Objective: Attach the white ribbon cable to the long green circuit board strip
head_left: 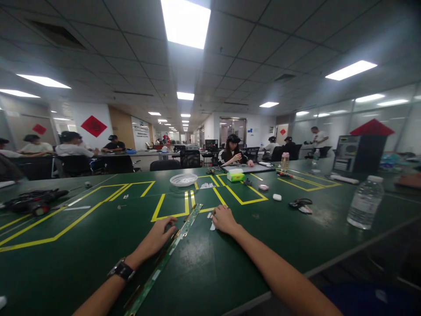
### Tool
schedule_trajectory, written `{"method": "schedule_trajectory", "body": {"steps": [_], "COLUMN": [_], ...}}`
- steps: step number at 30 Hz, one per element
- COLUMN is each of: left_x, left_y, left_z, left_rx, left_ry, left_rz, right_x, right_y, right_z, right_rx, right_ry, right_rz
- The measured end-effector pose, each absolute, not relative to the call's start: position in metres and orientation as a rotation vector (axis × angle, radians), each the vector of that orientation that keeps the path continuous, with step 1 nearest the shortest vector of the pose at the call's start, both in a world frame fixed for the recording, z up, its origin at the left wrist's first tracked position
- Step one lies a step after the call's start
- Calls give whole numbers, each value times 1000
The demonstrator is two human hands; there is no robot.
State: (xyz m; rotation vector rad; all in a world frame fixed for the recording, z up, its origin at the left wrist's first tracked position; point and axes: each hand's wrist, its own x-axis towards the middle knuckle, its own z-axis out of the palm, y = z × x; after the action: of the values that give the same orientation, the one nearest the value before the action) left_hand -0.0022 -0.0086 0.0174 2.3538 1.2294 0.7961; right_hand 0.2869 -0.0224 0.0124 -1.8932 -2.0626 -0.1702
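Note:
A long, narrow green circuit board strip (171,252) lies slantwise on the green table, with gold-coloured edging along its left side. My left hand (162,233) is beside the strip's left edge, thumb and fingers loosely bent and apart; whether it touches the edge I cannot tell. On the other side, my right hand (224,219) rests on the table with its fingers curled down and closed. Small white pieces (212,226) lie at its fingertips. What those fingers hold, if anything, is hidden.
A white round basket (183,180) stands beyond the strip, near a green-and-white tissue box (235,175). To the right are a white case (276,197), a dark cable bundle (300,203) and a water bottle (365,202). Black equipment (33,202) lies left. A person (232,153) sits opposite.

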Motion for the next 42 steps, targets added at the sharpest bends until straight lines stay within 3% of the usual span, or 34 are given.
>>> {"method": "schedule_trajectory", "body": {"steps": [7, 13, 22, 33, 42], "left_x": [3, 13, 17, 20, 16], "left_y": [-15, -27, -24, -29, -22], "left_z": [1, 17, 10, 3, -2], "left_rx": [2617, 2617, 2527, 2640, 2569], "left_ry": [1205, 1027, 1289, 1492, 1574], "left_rz": [489, 576, 823, 557, 650], "right_x": [249, 249, 239, 219, 230], "right_y": [-27, -29, -36, -50, -47], "right_z": [3, 2, 1, 7, 12], "right_rx": [-1515, -1372, -1271, -1176, -1251], "right_ry": [-2260, -2279, -2309, -2378, -2398], "right_rz": [-85, -19, 30, 47, 29]}}
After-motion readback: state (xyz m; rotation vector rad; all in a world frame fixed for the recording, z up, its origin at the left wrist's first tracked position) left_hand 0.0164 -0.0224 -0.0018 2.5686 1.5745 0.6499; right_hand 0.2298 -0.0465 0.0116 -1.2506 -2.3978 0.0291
